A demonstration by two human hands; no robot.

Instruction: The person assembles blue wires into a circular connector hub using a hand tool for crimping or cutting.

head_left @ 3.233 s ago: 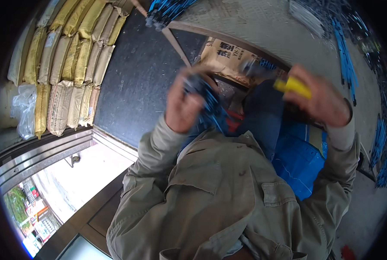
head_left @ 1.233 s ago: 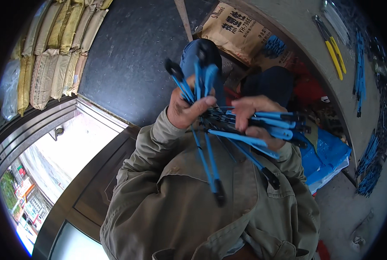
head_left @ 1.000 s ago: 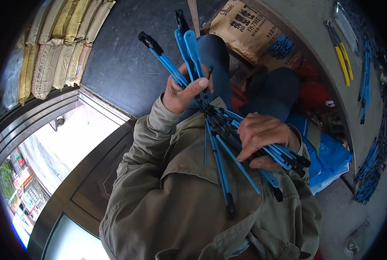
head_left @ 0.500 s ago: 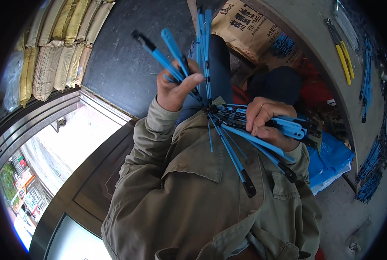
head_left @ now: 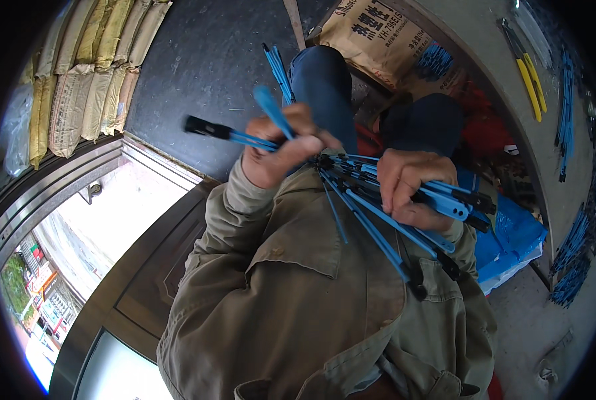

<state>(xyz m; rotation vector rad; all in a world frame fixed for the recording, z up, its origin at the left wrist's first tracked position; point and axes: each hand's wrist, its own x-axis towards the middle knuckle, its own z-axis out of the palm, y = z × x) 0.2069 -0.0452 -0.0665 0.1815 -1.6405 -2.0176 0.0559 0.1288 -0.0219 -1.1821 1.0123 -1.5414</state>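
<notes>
In front of my lap is a spoked frame of blue ribs with black ends (head_left: pixel 371 223), fanning from a small black hub (head_left: pixel 323 162); it looks like an umbrella frame. My left hand (head_left: pixel 278 143) is closed around ribs left of the hub, and their ends stick out past the fingers. My right hand (head_left: pixel 415 187) grips a bunch of ribs on the right side, with rib ends showing beyond it. Loose ribs hang between the hands over my jacket, and more point up beside my knee. The fingers partly cover the hub's left side.
At right, a grey tabletop (head_left: pixel 498 47) carries yellow-handled pliers (head_left: pixel 533 83) and bundles of blue ribs (head_left: pixel 565 110). A brown paper sack (head_left: pixel 371 43) lies beyond my knees. Below the table edge is a blue plastic bag (head_left: pixel 511 250). Stacked sacks (head_left: pixel 85 87) stand at far left.
My left hand has turned, swinging its ribs lower and to the left. The ribs beside my knee have tilted left, and the hanging ribs have shifted right. My right hand keeps its grip.
</notes>
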